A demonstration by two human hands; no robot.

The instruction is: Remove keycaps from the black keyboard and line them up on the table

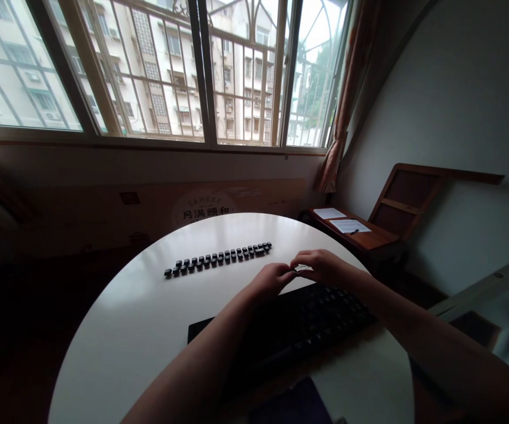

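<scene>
While loose keys (219, 258) stand in rows on bench (135, 335), our left hand (276, 279) and right hand (325, 267) meet near far edge of keyboard (300, 315), both grips pinching small piece (297, 271); likely key-pulling; next move calls for steady fingers.

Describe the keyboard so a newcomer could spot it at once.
Start from the round white table. On it, partly hidden by the person's forearms, lies the black keyboard. It is one long slab; the black keycaps beyond it are small, loose pieces in rows.
</scene>
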